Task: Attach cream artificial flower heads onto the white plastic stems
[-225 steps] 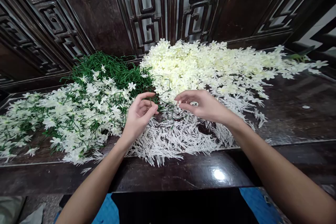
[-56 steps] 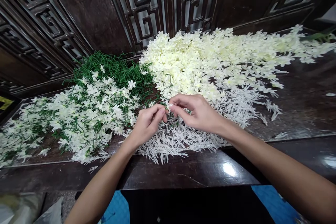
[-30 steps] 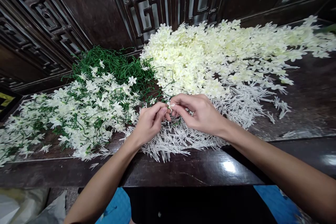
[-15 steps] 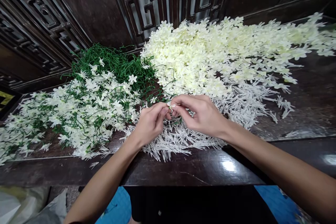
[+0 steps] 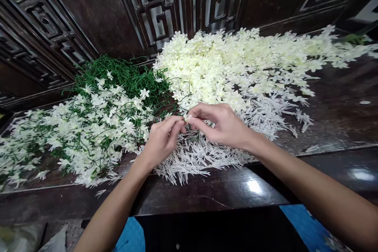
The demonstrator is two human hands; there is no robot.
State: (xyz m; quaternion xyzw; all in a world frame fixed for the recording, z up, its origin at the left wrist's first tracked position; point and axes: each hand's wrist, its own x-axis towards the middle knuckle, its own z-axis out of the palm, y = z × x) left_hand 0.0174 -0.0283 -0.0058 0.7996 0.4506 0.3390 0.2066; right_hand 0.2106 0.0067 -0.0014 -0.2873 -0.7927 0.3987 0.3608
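Note:
My left hand [image 5: 163,139] and my right hand [image 5: 223,124] meet fingertip to fingertip above the bench. Between them is a small white artificial flower [image 5: 187,118], mostly covered by the fingers. Both hands are closed in a pinch on it, the left from its green stem side, the right at the white part. Under and beside the hands lie loose white stamen pieces [image 5: 189,161]. Just behind them is a heap of cream artificial blossoms [image 5: 206,69]. To the left of my left hand sits a pile of white flowers on green stems [image 5: 100,126].
Loose green stems [image 5: 115,73] are heaped at the back left. Everything lies on a dark wooden bench [image 5: 218,189], whose carved lattice back [image 5: 153,4] rises behind. A small white piece [image 5: 365,102] lies at the far right.
The view has shifted slightly, so the scene sits a little further left. Both hands stay pinched together; the flower between the fingertips looks slightly more closely gripped by the right fingers.

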